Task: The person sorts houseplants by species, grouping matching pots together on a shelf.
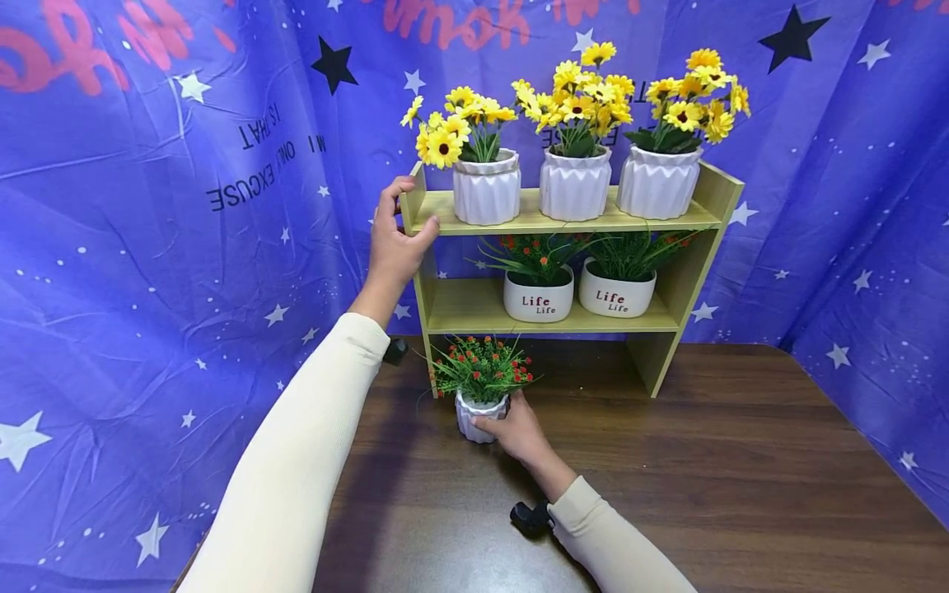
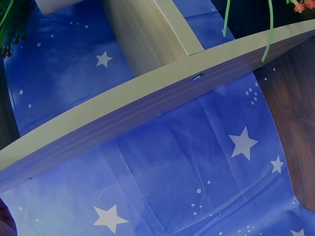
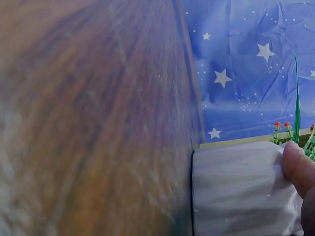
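My left hand (image 1: 396,243) grips the top left corner of a light wooden shelf (image 1: 563,222), thumb on the front edge of the upper board. In the left wrist view the shelf's side panel (image 2: 113,105) crosses the picture, and only a sliver of the hand shows at the lower left. Down at the shelf's lower left front, my right hand (image 1: 519,428) holds a small white ribbed pot (image 1: 474,418) with red-flowered greenery (image 1: 485,366). In the right wrist view the thumb (image 3: 298,164) presses on the pot's wall (image 3: 241,187), whose base is at the tabletop.
Three white pots of yellow flowers (image 1: 574,185) line the top board. Two oval white planters (image 1: 537,298) marked "Life" stand on the middle board. A brown wooden table (image 1: 741,469) carries the shelf. Blue star-patterned cloth (image 1: 185,288) hangs behind and at both sides.
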